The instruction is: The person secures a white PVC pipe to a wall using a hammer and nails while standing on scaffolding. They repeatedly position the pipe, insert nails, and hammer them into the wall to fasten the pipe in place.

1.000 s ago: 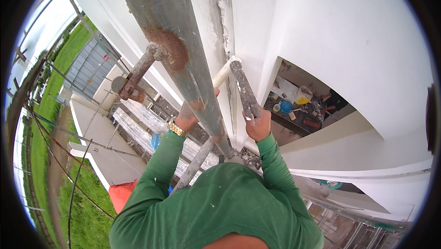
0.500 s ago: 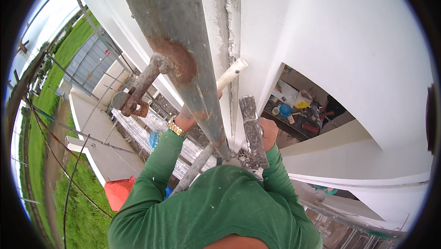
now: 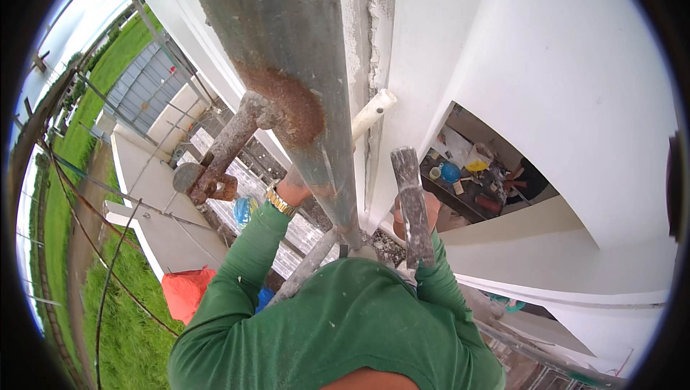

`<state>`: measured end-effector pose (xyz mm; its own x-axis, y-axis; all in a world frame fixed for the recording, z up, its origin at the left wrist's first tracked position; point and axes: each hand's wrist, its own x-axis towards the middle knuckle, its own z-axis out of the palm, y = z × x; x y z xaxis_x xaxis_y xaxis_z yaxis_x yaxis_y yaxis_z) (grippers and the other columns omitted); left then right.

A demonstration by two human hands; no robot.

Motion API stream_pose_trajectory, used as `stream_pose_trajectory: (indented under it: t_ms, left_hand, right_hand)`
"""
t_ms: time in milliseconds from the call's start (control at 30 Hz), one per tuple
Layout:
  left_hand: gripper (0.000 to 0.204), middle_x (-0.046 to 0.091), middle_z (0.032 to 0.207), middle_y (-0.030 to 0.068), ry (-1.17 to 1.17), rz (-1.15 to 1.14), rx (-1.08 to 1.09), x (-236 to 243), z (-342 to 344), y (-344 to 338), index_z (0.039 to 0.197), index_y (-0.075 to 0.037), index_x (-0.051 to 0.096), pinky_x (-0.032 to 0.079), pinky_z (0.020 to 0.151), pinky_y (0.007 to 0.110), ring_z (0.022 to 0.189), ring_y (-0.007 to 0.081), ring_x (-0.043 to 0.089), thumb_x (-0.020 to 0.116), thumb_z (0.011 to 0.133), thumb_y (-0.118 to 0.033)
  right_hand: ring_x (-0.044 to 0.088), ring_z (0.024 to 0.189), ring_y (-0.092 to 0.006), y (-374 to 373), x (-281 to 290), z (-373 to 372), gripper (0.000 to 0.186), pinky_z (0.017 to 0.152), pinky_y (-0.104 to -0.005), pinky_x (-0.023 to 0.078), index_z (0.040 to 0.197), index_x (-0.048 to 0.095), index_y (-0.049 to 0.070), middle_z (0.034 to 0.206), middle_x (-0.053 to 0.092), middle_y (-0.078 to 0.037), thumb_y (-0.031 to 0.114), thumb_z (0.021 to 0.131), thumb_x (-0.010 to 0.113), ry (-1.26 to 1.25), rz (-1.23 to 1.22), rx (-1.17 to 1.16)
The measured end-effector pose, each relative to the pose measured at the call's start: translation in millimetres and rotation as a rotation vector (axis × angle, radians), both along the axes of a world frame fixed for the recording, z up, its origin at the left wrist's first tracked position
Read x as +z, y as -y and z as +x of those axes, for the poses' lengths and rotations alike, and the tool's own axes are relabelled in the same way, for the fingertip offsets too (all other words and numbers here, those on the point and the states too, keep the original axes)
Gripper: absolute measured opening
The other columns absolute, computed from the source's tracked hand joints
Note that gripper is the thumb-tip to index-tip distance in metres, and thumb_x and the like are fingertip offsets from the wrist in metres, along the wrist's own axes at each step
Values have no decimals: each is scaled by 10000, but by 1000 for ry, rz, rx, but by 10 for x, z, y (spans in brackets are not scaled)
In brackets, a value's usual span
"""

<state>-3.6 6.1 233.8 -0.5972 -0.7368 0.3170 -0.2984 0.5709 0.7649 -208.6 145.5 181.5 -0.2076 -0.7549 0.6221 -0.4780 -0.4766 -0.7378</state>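
- one hand, your left hand, reaches behind the thick grey post, which hides its fingers, so whether they are spread or curled round something cannot be told.
- a gold-coloured watch sits on your wrist, just below that hand.
- the pale tube slants out from behind the post, ahead and to the right of your left hand.
- your right hand is curled up behind the dark, spattered bar and holds it; the bar crosses in front of your fingers, its near end over your green sleeve.
- ahead of both hands, a rough-edged groove runs along the white wall.
- ahead and left of your left hand, a rusty stub juts from the post.
- left of your left hand, well below it, lies a blue bag.
- right of your right hand, a wall opening shows a blue round container.
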Motion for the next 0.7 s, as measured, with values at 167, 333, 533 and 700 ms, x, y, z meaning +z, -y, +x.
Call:
stream_pose_trajectory:
  t_ms: [167, 333, 533, 700]
  left_hand:
    - [598, 472, 581, -44, -54, 154, 91, -567, 171, 251, 999, -49, 608, 374, 481, 251, 511, 64, 457, 425, 1002, -617]
    - [547, 453, 597, -78, -400, 494, 143, -876, 51, 235, 915, -87, 576, 337, 458, 165, 508, 20, 416, 446, 1000, -611]
    - [587, 449, 588, -66, -167, 332, 17, -114, -76, -47, 867, -82, 574, 321, 434, 202, 513, 27, 419, 448, 984, -643]
    - [318, 480, 678, -51, -13, 252, 58, 26, -97, -59, 890, -89, 585, 392, 563, 289, 652, 74, 473, 665, 961, -388]
  right_hand:
    - [615, 665, -391, -77, 40, -55, 196, 611, -391, 475, 976, 636, -23, 773, 641, -176, 135, 864, 658, -128, 264, -13]
    - [586, 548, -372, -86, -22, -30, 380, 524, -390, 450, 872, 607, 10, 625, 563, -168, 375, 876, 711, -8, 109, 40]
    - [594, 558, -343, -131, 57, -62, 505, 530, -393, 461, 880, 609, 16, 629, 567, -136, 513, 864, 696, -59, 49, -30]
    - [586, 559, -335, -98, 14, -60, 590, 522, -392, 451, 847, 599, 29, 633, 545, -121, 612, 825, 686, -164, -126, -61]
